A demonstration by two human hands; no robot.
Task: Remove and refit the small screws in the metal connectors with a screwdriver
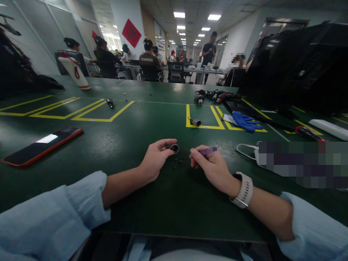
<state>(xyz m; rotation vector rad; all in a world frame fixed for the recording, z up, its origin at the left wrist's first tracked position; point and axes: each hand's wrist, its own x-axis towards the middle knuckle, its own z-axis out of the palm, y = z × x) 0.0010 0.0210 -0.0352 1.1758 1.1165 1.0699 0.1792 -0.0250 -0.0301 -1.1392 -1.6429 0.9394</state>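
My left hand (156,159) rests on the green table (136,123) with its fingers curled round a small dark metal ring-shaped part (174,147). My right hand (210,166), with a white watch on the wrist, pinches a thin purple-handled tool (208,150) whose tip points left toward the part. A few tiny dark screws (178,160) lie on the table between the two hands.
A red-cased phone (43,145) lies at the left. Blue gloves (246,121), a metal cylinder (195,121) in a yellow-taped square, a red-handled screwdriver (308,133), a white cable (246,148) and a pile of dark parts (212,96) lie to the right. Several people sit at far tables.
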